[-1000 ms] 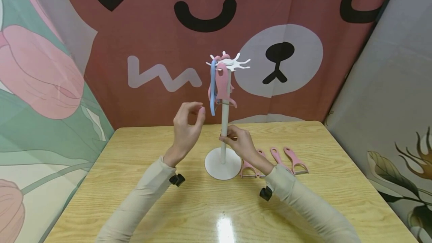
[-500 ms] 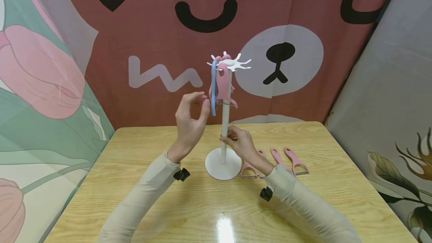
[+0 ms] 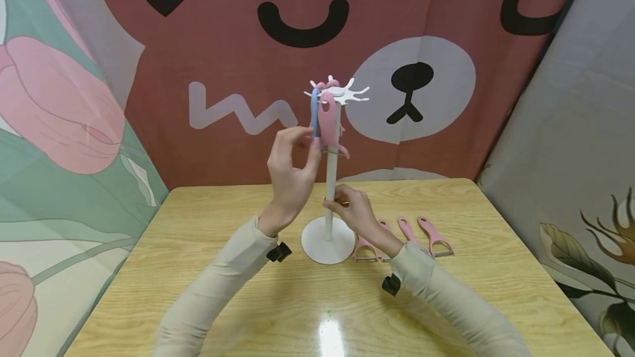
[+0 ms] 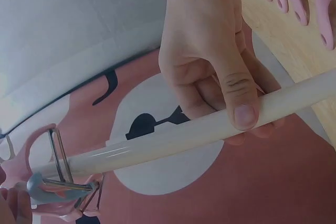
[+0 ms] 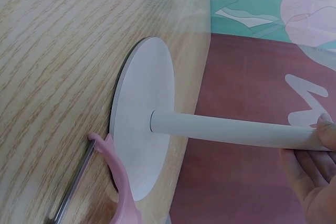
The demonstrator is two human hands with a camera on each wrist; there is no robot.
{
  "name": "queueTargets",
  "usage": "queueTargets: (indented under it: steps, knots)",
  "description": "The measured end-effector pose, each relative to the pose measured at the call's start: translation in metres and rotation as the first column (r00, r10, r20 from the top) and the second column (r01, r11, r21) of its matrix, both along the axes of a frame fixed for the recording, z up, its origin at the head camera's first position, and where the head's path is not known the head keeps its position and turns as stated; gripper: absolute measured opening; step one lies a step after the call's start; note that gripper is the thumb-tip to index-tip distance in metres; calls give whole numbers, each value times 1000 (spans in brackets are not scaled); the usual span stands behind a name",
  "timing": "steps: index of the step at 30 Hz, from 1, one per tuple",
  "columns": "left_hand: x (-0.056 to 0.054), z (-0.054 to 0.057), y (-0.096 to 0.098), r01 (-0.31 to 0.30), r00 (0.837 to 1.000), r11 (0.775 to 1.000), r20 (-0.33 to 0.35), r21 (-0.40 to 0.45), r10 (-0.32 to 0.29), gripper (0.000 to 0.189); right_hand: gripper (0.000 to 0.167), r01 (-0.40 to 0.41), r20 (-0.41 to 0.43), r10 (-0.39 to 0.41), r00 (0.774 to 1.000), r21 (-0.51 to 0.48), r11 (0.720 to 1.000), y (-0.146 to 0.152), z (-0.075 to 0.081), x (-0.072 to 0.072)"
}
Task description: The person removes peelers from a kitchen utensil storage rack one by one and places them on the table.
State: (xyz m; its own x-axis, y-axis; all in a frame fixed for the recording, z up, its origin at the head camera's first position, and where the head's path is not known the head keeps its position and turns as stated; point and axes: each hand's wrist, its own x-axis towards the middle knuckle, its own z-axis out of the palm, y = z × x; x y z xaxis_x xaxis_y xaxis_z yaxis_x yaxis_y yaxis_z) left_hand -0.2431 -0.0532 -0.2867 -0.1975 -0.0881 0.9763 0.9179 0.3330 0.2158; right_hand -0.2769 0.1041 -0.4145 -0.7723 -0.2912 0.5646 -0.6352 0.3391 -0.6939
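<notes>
A white stand (image 3: 331, 172) with a round base and a ring of hooks at the top stands upright on the table. Hanging from its left hooks are a blue peeler (image 3: 315, 109) and several pink peelers (image 3: 327, 120). My left hand (image 3: 292, 175) pinches the lower part of the blue peeler between thumb and fingers; that peeler's metal blade shows beside the pole in the left wrist view. Lower down, my right hand (image 3: 354, 208) grips the pole with thumb and fingers, as the left wrist view also shows. The hooks on the right side carry nothing.
Several pink peelers (image 3: 431, 233) lie on the wooden table (image 3: 238, 291) right of the base, partly hidden by the right forearm. One lies close to the stand's base (image 5: 149, 103). A printed cloth (image 3: 223, 59) hangs behind the table.
My left hand has moved right and up, from beside the stand to the blue peeler, and now pinches it. The right hand stays on the pole.
</notes>
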Motion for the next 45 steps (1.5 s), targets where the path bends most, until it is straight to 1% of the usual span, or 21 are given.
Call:
queueTargets:
  steps: [6,10,14,19,25,29,32,35,38,41,45]
  knots:
    - [-2,1,2,15,1000,1000,-6,-7,-15,16,16,7,2,-7,1000,4,1000,-1,-1,-1]
    - [-2,2,4,22,1000,999,6,-30,-22,18,16,6,1,-6,1000,5,1000,0,0,-1]
    - [-1,4,5,-13,999,999,38,-49,14,23,16,4,10,-5,1000,6,1000,0,0,0]
    - [0,4,6,-63,994,997,90,-54,68,31,17,5,17,-5,1000,7,1000,0,0,1]
    - [1,5,8,-115,981,991,150,-71,124,38,17,6,19,-6,1000,5,1000,1,0,1]
    - [2,5,11,-140,970,987,188,-72,152,40,17,4,23,-4,1000,2,1000,0,0,1]
    - [2,5,11,-155,965,985,204,-75,167,40,17,3,24,-3,1000,-1,1000,0,0,1]
    - [2,5,11,-158,962,984,211,-83,173,39,17,5,22,-5,1000,0,1000,0,0,1]
    - [2,7,10,-149,963,985,215,-88,165,39,17,8,22,-8,1000,1,1000,0,0,1]
    - [1,7,10,-133,965,987,217,-85,149,39,17,6,19,-6,1000,0,1000,0,0,1]
    - [2,9,10,-114,971,991,202,-77,127,39,17,3,17,-3,1000,2,1000,0,-2,1]
